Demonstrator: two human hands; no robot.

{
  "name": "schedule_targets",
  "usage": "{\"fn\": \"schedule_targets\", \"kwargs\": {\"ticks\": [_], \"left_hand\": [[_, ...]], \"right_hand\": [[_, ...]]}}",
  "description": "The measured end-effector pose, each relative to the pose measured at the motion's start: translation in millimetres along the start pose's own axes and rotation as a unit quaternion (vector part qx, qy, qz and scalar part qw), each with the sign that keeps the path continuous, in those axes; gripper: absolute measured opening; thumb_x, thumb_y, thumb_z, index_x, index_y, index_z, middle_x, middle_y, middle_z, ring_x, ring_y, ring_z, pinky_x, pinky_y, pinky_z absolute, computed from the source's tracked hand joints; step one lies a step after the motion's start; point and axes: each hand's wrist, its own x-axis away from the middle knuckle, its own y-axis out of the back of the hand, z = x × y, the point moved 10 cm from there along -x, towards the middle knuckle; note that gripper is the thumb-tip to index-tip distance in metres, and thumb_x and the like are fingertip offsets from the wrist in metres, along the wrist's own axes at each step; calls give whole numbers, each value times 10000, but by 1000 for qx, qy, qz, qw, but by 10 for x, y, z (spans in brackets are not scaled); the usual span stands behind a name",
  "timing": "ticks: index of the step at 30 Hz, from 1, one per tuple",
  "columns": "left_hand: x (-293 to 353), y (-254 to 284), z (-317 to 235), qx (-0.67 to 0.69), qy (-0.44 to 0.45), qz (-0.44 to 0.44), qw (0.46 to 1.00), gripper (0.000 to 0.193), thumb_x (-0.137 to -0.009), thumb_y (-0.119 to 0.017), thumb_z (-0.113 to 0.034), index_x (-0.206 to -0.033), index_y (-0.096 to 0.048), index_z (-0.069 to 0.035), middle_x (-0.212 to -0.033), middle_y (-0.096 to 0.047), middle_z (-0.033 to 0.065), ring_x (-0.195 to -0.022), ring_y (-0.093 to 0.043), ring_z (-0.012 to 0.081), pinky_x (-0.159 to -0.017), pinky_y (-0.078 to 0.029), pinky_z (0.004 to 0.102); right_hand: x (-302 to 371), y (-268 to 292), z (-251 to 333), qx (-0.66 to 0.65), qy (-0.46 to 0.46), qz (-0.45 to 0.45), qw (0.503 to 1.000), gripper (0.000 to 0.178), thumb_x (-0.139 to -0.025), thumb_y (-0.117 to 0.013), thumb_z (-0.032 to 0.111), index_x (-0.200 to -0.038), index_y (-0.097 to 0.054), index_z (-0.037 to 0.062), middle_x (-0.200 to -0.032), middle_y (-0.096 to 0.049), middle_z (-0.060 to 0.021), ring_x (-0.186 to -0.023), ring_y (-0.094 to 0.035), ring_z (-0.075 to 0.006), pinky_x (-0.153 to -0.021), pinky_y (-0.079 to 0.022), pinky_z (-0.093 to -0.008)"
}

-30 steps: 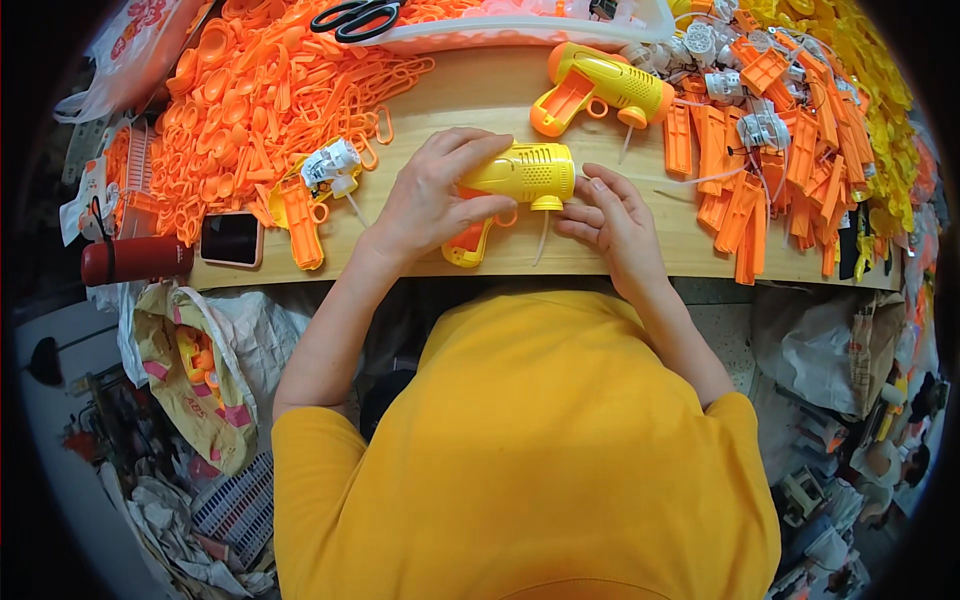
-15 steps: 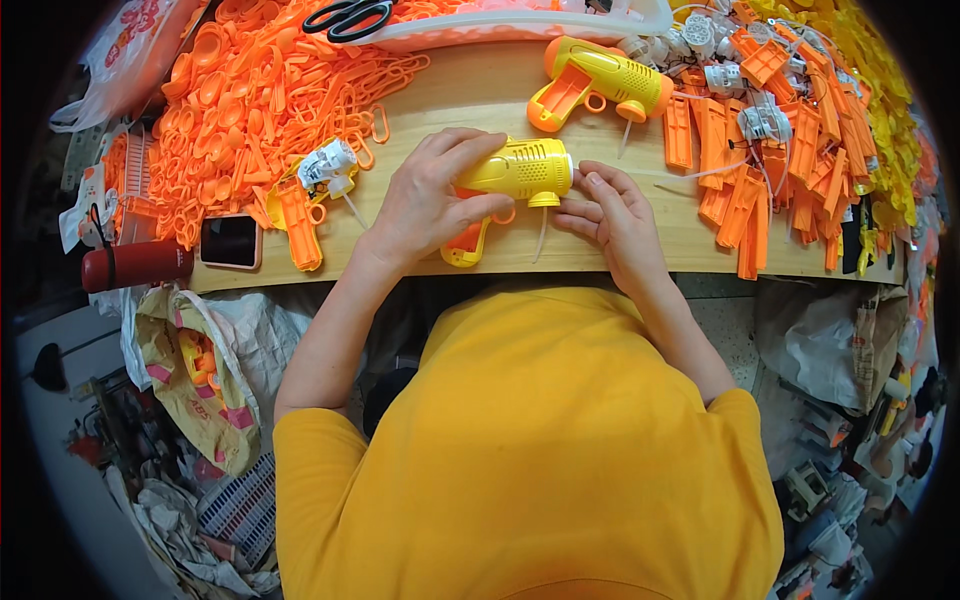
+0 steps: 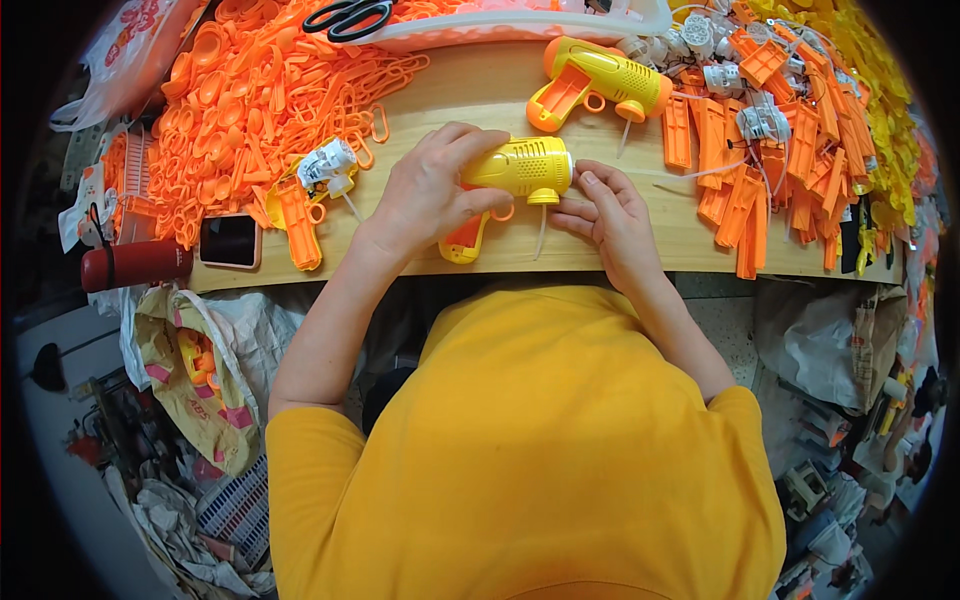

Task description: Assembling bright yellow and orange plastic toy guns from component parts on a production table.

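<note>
A yellow toy gun (image 3: 520, 166) with a round vented barrel lies on its side just above the bench, its muzzle toward the right. My left hand (image 3: 430, 190) is wrapped round its rear, thumb below and fingers over the top, covering part of the handle. At the white-rimmed muzzle, the curled fingers of my right hand (image 3: 618, 212) grip the front end; their exact contact is partly hidden. A thin pale tube hangs from the small yellow cap under the barrel. Left of my left hand sits an open half shell (image 3: 302, 228) with a white motor unit (image 3: 327, 165).
Another toy gun (image 3: 600, 82), orange and yellow, lies beyond my hands. Orange parts (image 3: 240, 120) heap at left; orange handles with wired white units (image 3: 745, 190) pile at right. A phone (image 3: 230, 242), red flask (image 3: 137, 265), scissors (image 3: 348, 17) and white tray (image 3: 520, 30) surround the wooden bench (image 3: 440, 90).
The toy gun's handle end has shifted very slightly to the left along with my left hand. My right hand stays at the muzzle.
</note>
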Motion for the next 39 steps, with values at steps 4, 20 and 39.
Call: {"fn": "schedule_targets", "kwargs": {"ticks": [4, 20, 39], "left_hand": [[0, -20, -10, 8, -8, 0, 1000, 546, -638, -780, -253, -1123, -600, -77, -1038, -582, 125, -948, -576, 304, -812, -479, 379], [264, 204, -368, 138, -180, -195, 954, 636, -617, -826, -105, -1200, -575, -71, -1190, -540, 153, -1067, -560, 290, -885, -490, 358], [164, 189, -458, 141, -214, -192, 947, 633, -611, -820, -115, -1197, -588, -67, -1213, -537, 152, -1076, -559, 307, -891, -488, 367]], "right_hand": [[35, -42, 56, 14, 31, -9, 999, 424, -919, -549, 168, -1262, -361, 6, -1214, -500, -140, -994, -604, -222, -825, -521, -349], [356, -590, 731, 117, 230, 150, 954, 557, -962, -450, 345, -1381, -281, 20, -1241, -473, -103, -1108, -493, -150, -959, -384, -283], [480, -626, 893, 162, 277, 115, 940, 614, -912, -553, 371, -1339, -297, 12, -1182, -503, -116, -1089, -507, -158, -925, -416, -281]]}}
